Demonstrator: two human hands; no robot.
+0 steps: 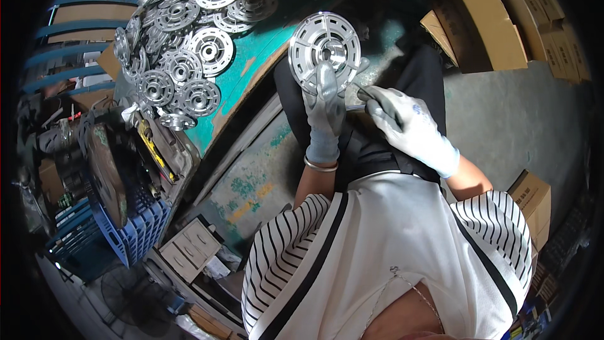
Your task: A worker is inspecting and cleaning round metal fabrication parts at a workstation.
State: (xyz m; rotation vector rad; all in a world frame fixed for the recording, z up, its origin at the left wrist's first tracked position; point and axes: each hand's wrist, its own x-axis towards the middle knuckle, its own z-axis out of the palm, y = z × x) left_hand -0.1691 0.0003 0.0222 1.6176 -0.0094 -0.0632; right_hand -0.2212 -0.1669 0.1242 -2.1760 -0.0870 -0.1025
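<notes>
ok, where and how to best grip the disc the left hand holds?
Probably the far rim of the disc, pinched from the far side: its round edge is bare there, while the left hand covers part of the near side.

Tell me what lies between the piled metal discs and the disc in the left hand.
In the head view, green tabletop, then its worn brown edge, lies between the piled discs and the held disc in the left hand.

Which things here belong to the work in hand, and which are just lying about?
Seem to belong:
slotted metal disc, in the gloved left hand
heap of similar discs on the green table

Apparently lying about:
blue plastic crate
small drawer unit
cardboard boxes
</notes>
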